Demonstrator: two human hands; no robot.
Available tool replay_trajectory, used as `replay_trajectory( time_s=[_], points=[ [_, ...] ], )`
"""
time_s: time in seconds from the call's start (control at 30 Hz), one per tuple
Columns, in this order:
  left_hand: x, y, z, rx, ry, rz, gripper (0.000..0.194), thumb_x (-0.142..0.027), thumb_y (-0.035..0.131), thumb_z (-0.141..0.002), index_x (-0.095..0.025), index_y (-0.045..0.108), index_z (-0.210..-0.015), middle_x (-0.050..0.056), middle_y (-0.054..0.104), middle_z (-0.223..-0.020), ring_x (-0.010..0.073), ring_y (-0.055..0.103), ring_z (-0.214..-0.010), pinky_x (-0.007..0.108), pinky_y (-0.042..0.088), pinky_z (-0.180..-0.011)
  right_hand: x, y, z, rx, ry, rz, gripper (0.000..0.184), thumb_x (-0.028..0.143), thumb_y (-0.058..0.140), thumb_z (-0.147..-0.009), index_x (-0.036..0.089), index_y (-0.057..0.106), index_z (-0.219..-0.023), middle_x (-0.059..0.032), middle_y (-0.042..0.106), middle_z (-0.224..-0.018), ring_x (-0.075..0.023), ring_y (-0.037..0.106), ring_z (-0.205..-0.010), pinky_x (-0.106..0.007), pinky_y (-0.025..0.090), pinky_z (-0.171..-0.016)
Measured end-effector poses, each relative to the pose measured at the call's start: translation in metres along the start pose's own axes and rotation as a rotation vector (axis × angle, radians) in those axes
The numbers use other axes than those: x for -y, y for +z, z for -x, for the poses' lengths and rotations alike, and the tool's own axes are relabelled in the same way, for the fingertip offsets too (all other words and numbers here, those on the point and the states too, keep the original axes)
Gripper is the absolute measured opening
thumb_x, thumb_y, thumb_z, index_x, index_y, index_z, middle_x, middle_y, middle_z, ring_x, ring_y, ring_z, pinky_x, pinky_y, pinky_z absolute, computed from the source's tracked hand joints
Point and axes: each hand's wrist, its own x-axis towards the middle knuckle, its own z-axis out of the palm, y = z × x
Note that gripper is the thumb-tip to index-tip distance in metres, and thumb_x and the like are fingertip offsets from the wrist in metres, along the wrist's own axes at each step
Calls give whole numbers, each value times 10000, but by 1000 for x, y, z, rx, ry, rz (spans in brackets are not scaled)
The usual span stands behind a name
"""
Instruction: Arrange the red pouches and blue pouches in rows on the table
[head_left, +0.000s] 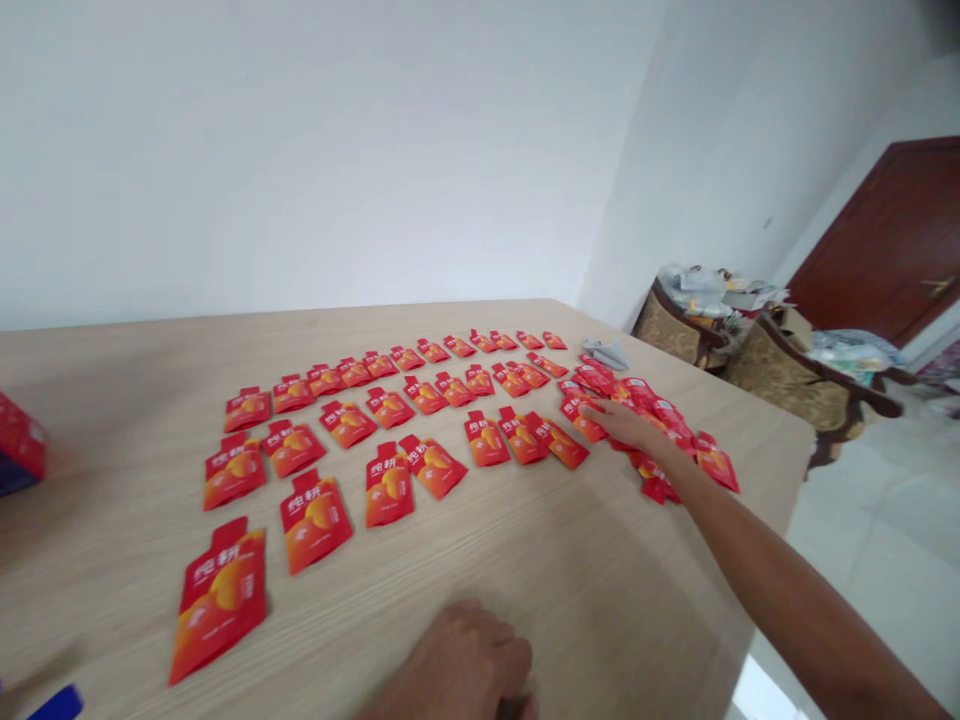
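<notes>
My right hand (624,424) reaches to the right side of the table, fingers closed on the edge of a red sachet (579,410) with yellow fruit printed on it. That sachet lies beside a loose heap of similar sachets (675,425), partly under my hand and wrist. Nearest the right hand in the front row is a tilted sachet (559,440). My left hand (472,660) is curled closed at the bottom middle, low over the table; a small reddish bit shows under its fingers, too hidden to make out.
Rows of red sachets (390,408) cover the wooden table (315,630). A grey crumpled item (606,353) lies behind the heap. A red box (19,445) and a blue object (58,704) are at left. Patterned chairs (772,385) piled with things stand beyond the right edge.
</notes>
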Motion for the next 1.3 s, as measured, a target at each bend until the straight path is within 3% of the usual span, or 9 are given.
replay_trajectory(
  time_s=[0.2,0.5,0.63,0.73,0.83,0.9,0.97,1.1,1.3],
  points=[
    [13,14,-3,35,43,-87,345,-327,809,-892,-206,527,-734,-64,629,-715,139,540,-648,337,311,-656,-27,10,-29,149,17,154,560,677,464,-951,191,736,-890,-94,738,-914,-249,654,-850,-368,531,-806],
    [11,8,-4,70,65,-90,308,-341,778,-931,-210,561,-757,-56,626,-715,143,540,-648,331,332,-648,-37,20,-37,89,40,295,483,648,536,-942,208,720,-872,-49,699,-793,-207,624,-726,-328,489,-720],
    [8,7,-2,66,44,-73,290,-284,789,-885,-209,542,-753,-59,640,-739,148,559,-671,336,336,-664,-26,21,-26,-69,53,305,459,539,652,-918,169,730,-1179,-129,742,-1066,-278,692,-945,-395,535,-866],
    [8,8,0,50,44,-60,293,-290,791,-881,-213,537,-757,-62,640,-736,149,553,-671,338,337,-673,-8,23,-14,-163,-131,285,501,498,694,-911,189,714,-1306,-176,672,-1342,-336,631,-1219,-479,479,-1078],
    [10,9,0,35,42,-51,282,-275,774,-886,-216,527,-763,-67,644,-738,147,558,-673,339,335,-671,10,27,-3,77,-364,188,501,562,750,-866,272,765,-1274,-115,663,-1410,-334,580,-1334,-485,419,-1177],
    [10,10,-1,32,40,-56,288,-285,776,-881,-216,524,-761,-66,649,-741,148,561,-671,340,334,-671,15,28,3,283,-413,129,568,603,789,-816,309,762,-1300,-79,628,-1481,-338,563,-1373,-484,420,-1186],
    [10,9,-1,36,46,-61,292,-306,780,-883,-216,529,-764,-64,655,-743,148,562,-663,339,337,-672,14,29,7,385,-394,106,619,612,800,-801,328,736,-1347,-58,559,-1563,-346,535,-1412,-490,412,-1198],
    [4,3,-2,45,51,-66,286,-289,779,-896,-213,534,-769,-63,661,-745,146,580,-664,331,365,-688,2,32,12,373,-346,79,619,595,780,-832,370,690,-1401,-34,477,-1629,-349,499,-1452,-501,379,-1225],
    [1,-2,-2,45,54,-81,293,-328,788,-906,-217,549,-779,-51,677,-742,160,612,-669,335,392,-699,-7,42,15,281,-302,111,619,599,740,-873,351,662,-1435,-93,473,-1625,-378,476,-1466,-569,338,-1233]
  ],
)
